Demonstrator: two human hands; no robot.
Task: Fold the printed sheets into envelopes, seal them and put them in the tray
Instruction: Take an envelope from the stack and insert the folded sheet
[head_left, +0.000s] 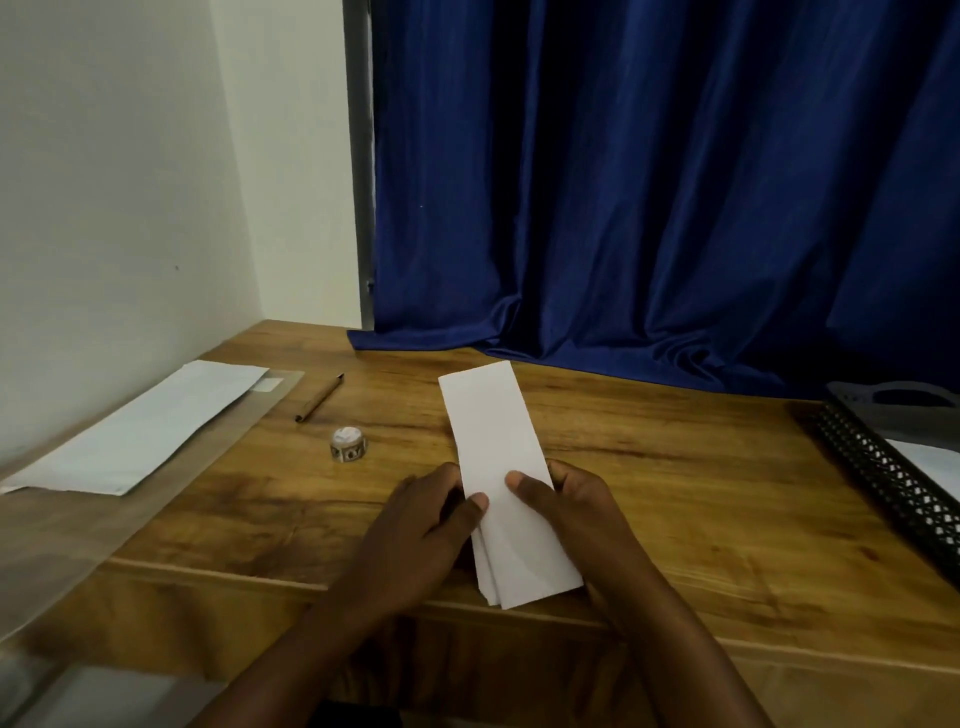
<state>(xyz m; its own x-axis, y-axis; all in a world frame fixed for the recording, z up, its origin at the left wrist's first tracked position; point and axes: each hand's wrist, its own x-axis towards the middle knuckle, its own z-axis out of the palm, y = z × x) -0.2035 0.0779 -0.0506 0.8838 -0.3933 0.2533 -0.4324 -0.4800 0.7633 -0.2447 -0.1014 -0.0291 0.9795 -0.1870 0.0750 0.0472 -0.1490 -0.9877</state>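
Note:
A white sheet folded lengthwise into a long narrow strip (498, 441) lies on the wooden desk (675, 493), pointing away from me. My left hand (421, 540) pinches its left edge with the thumb on top. My right hand (576, 514) pinches its right edge, thumb also on top. The near end of the strip shows several loose layers. A black mesh tray (893, 478) stands at the right edge of the desk with a white paper inside. A small roll of stickers (347, 442) sits left of the strip.
White envelopes or sheets (140, 431) lie on a clear plastic sleeve (62, 545) at the left. A brown pen (319, 397) lies between them and the strip. A blue curtain (649, 208) hangs onto the desk's back edge.

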